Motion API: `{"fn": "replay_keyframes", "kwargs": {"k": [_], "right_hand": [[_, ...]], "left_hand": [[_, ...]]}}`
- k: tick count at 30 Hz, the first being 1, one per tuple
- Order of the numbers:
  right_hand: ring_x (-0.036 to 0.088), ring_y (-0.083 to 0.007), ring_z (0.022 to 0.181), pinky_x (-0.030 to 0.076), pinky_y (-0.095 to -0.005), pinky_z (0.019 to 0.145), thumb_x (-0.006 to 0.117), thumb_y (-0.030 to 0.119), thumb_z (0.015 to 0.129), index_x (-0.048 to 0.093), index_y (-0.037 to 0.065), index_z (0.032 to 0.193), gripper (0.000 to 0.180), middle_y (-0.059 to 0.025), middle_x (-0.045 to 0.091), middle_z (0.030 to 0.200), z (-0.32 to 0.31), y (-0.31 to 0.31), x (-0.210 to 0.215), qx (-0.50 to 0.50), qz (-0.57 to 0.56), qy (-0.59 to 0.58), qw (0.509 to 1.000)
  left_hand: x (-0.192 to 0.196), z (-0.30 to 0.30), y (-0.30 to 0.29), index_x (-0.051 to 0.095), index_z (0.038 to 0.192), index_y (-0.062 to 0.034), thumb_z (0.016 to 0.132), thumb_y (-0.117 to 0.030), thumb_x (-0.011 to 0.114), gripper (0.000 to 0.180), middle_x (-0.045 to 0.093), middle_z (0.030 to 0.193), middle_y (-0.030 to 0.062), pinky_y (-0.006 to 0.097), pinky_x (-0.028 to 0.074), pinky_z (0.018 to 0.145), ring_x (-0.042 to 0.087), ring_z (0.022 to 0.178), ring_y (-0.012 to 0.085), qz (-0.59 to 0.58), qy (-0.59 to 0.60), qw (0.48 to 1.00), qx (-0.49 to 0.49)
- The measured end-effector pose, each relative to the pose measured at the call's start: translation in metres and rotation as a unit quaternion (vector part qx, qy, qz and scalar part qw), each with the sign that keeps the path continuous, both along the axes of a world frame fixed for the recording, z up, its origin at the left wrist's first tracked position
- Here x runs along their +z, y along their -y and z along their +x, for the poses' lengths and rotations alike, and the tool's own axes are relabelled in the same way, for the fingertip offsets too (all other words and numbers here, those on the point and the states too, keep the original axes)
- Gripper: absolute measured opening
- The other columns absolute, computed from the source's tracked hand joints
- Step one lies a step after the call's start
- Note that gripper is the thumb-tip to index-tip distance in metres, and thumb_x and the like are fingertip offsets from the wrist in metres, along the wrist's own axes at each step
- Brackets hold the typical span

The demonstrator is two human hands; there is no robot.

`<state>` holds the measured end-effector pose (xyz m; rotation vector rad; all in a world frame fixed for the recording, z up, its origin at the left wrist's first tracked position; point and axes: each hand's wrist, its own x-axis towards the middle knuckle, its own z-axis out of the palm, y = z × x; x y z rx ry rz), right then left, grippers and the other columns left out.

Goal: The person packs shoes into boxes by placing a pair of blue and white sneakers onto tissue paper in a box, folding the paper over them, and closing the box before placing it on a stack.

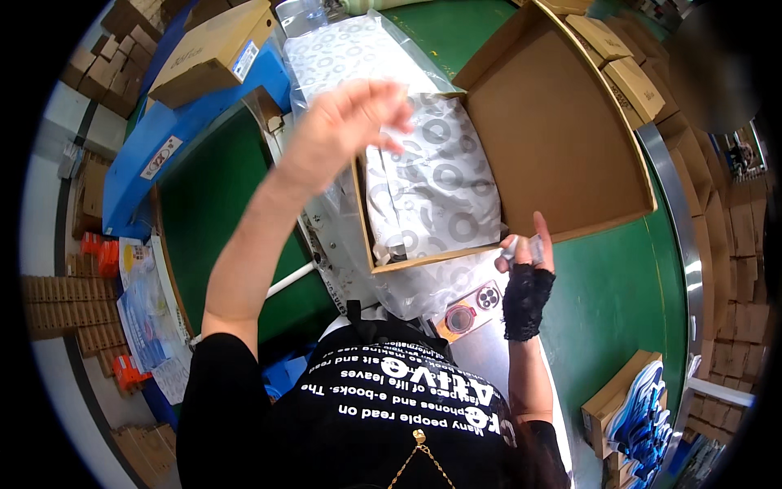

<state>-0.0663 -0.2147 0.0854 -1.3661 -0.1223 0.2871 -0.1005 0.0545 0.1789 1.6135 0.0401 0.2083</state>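
Observation:
In front of me stands an open brown cardboard shoebox [580, 138], its lid tipped back to the right. White tissue paper printed with grey rings [446, 175] covers what lies inside. My left hand [358, 122], somewhat blurred, is raised over the box's left side with its fingers apart and nothing visible in them. By the near right corner of the box is my right hand [529, 273], in a black fingerless glove. A small pale crumpled piece [521, 248] is held between its thumb and fingers, one finger pointing up. What the piece is cannot be made out.
A stack of ring-printed paper [358, 53] in clear plastic lies behind the box. A phone [471, 311] rests close to my body. Blue sports shoes [643, 416] sit on a carton at lower right. A closed shoebox [210, 53] tops a blue machine [134, 175] at left.

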Motion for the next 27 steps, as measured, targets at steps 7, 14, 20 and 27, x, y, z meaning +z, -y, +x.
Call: {"fn": "replay_keyframes", "kwargs": {"k": [7,14,20,27], "right_hand": [[0.043,-0.0087,0.052,0.038,-0.0202,0.048,0.047,0.011,0.087,0.031,0.003,0.123,0.040,-0.0080,0.053,0.074,0.019,0.004,-0.002,-0.077,0.052,0.013,0.996],[0.043,-0.0088,0.052,0.036,-0.0187,0.049,0.046,0.012,0.086,0.048,-0.003,0.103,0.023,-0.0060,0.053,0.076,0.017,0.009,-0.003,-0.032,-0.053,-0.012,0.998],[0.050,-0.0089,0.056,0.042,-0.0210,0.054,0.049,0.019,0.087,0.054,0.000,0.095,0.021,-0.0054,0.059,0.079,-0.002,-0.008,0.000,0.113,-0.142,0.034,0.983],[0.051,-0.0082,0.060,0.042,-0.0217,0.056,0.047,0.017,0.087,0.055,0.000,0.094,0.020,-0.0032,0.058,0.079,-0.007,-0.026,0.002,0.123,-0.185,0.048,0.974]], "left_hand": [[-0.134,0.015,0.027,0.057,0.105,-0.0095,0.072,-0.027,0.063,0.038,0.049,0.110,0.0135,0.047,0.032,0.088,0.038,0.111,0.0294,0.650,-0.030,0.758,-0.046],[-0.071,0.097,0.008,0.059,0.073,-0.0062,0.075,-0.019,0.056,0.013,0.051,0.082,0.0111,0.039,0.044,0.065,0.052,0.080,0.0281,0.598,0.119,0.790,-0.057],[-0.001,0.148,0.073,0.061,0.074,-0.0088,0.074,-0.020,0.057,0.012,0.058,0.077,0.0062,0.040,0.043,0.068,0.056,0.080,0.0250,0.629,0.129,0.754,-0.137],[0.007,0.152,0.084,0.061,0.073,-0.0082,0.075,-0.024,0.057,0.016,0.059,0.079,0.0059,0.043,0.039,0.073,0.056,0.080,0.0228,0.592,0.117,0.783,-0.149]]}}
